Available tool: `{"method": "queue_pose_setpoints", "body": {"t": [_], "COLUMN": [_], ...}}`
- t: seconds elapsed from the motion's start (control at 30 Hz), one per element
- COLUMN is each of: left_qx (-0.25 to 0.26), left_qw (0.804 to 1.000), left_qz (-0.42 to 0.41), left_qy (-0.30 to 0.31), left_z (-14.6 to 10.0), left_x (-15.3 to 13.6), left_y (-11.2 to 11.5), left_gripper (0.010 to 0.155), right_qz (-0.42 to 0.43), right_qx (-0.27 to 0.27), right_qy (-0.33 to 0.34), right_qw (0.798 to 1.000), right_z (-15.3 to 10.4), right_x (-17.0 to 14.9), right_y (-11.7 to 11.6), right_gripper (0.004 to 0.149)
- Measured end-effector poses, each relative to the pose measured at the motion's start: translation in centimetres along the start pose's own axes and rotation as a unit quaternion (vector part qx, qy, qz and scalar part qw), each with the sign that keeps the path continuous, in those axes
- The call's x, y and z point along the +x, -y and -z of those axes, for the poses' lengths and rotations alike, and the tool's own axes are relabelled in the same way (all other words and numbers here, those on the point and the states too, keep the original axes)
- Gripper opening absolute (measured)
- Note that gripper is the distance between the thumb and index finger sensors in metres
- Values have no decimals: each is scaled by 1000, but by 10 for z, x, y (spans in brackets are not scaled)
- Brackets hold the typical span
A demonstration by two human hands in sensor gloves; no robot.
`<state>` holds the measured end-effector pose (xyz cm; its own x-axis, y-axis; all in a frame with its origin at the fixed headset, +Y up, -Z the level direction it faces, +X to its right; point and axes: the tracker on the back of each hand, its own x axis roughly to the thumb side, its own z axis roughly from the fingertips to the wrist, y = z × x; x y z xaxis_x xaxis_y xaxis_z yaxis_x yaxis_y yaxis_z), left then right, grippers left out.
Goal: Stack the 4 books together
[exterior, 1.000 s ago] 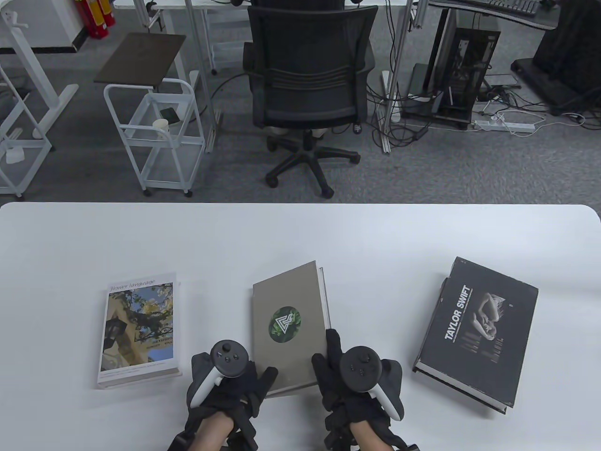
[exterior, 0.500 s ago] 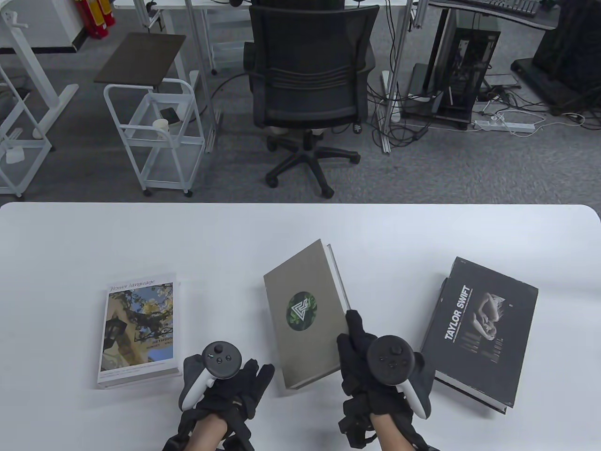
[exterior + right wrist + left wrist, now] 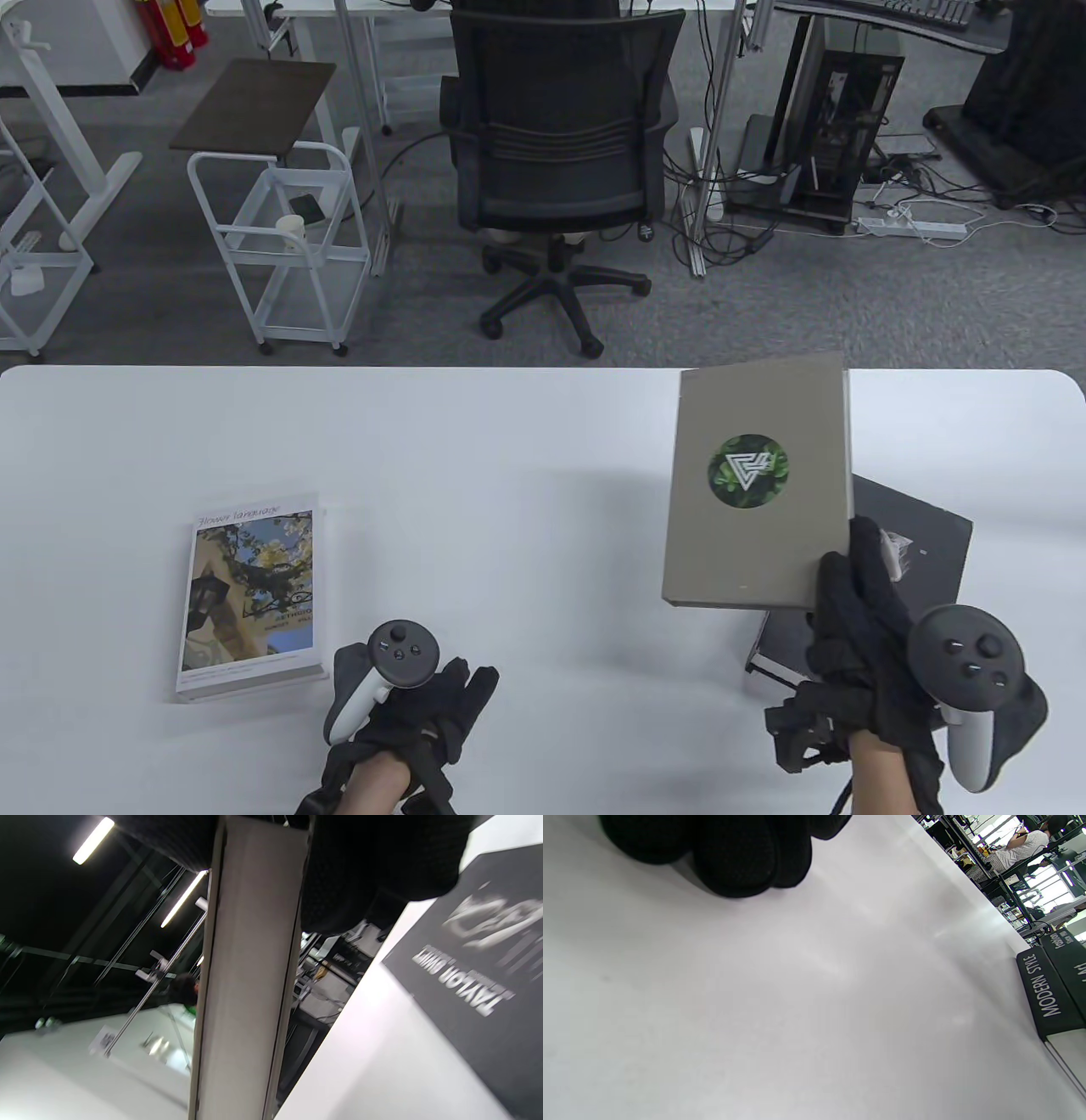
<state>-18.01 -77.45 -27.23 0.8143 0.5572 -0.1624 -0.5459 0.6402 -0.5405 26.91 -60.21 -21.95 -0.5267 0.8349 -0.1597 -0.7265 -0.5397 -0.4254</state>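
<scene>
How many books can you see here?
4: the flower book lies left; the grey book is held in the right hand over the black Taylor Swift book, which is stacked with a Modern Style book.

Beyond the white table [image 3: 509, 441], a black mesh office chair [image 3: 556, 153] stood on grey carpet [image 3: 848, 306]. A white wire trolley [image 3: 276, 246] was to its left, red fire extinguishers [image 3: 170, 30] behind, a computer tower [image 3: 836, 140] and tangled cables [image 3: 730, 229] to its right.

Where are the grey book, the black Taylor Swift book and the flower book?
grey book [image 3: 755, 509]: table view, front cover.
black Taylor Swift book [image 3: 929, 535]: table view, exposed cover corner.
flower book [image 3: 250, 594]: table view, cover photo.
</scene>
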Motion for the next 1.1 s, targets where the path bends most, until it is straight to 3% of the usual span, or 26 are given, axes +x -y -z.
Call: {"method": "queue_pose_setpoints", "body": {"t": [0.2,0.47,0.73,1.1], "left_qx": [-1,-3,-1,-1], "left_qw": [1000,1000,1000,1000], "left_qz": [4,13,19,25], "left_qy": [0,1,1,0], "left_z": [0,1,1,1], "left_x": [1,2,3,4], "left_y": [1,2,3,4], "left_gripper": [84,84,83,83], "right_qz": [31,42,8,-147], "right_qx": [-47,-34,-15,15], "right_qy": [-82,-149,-177,-205], "right_qw": [995,987,984,968], "right_z": [1,-1,3,6], "right_x": [-51,-94,-106,-109], "right_y": [35,37,30,25], "right_gripper": [57,60,63,61]}}
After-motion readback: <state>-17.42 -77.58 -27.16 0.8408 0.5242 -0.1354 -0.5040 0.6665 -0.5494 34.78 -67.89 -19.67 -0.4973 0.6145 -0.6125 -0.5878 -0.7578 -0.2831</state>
